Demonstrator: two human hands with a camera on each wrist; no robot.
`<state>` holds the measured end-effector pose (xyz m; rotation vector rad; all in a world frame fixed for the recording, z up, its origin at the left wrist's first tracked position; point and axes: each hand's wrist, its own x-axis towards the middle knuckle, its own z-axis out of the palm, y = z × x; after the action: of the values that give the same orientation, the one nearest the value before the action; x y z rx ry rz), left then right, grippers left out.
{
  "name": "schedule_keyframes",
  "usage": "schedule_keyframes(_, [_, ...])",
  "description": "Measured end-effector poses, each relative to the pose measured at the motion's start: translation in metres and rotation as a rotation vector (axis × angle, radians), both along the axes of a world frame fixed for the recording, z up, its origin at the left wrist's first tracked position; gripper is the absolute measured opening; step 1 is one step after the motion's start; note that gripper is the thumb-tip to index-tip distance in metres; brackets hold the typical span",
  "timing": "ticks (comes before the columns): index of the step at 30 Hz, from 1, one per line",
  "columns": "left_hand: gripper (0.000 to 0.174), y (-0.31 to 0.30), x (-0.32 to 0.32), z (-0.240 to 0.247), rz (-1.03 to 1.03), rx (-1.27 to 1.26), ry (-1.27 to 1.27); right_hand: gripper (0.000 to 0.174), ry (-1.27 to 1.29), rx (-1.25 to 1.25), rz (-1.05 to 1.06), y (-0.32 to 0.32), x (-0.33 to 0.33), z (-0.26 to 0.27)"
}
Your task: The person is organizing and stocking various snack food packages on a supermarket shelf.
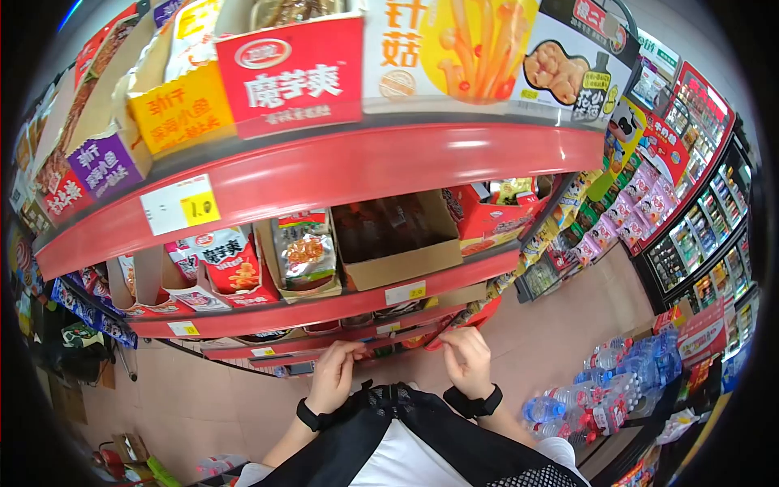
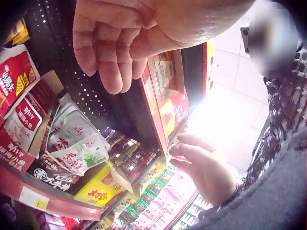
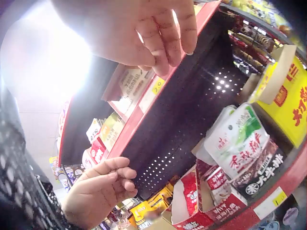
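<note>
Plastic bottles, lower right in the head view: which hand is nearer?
Right. In the picture, the right hand is left of the plastic bottles; the left hand is farther left.

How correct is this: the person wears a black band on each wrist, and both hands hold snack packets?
One thing is wrong: the left hand and right hand hold nothing, as the left wrist view shows. The black band on each wrist is correct.

The pinkish floor (image 1: 560, 333) stretches left of the plastic bottles (image 1: 649, 357); a red panel (image 1: 703, 333) is just beside the bottles, with black display racks (image 1: 650, 284) and pink packets (image 1: 641, 180) beyond them.
</note>
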<state>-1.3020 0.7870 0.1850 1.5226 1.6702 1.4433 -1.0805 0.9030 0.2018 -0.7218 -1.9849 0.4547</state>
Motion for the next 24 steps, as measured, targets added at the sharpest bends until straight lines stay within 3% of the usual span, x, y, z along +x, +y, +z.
schedule_keyframes(13, [0.025, 0.026, 0.037, -0.011, -0.207, -0.09, 0.106, 0.015, -0.071, -0.078, -0.036, 0.011, 0.038, -0.015])
schedule_keyframes(24, [0.022, 0.025, 0.054, -0.015, -0.116, -0.106, 0.177, 0.013, -0.185, -0.159, 0.073, 0.038, 0.046, -0.032])
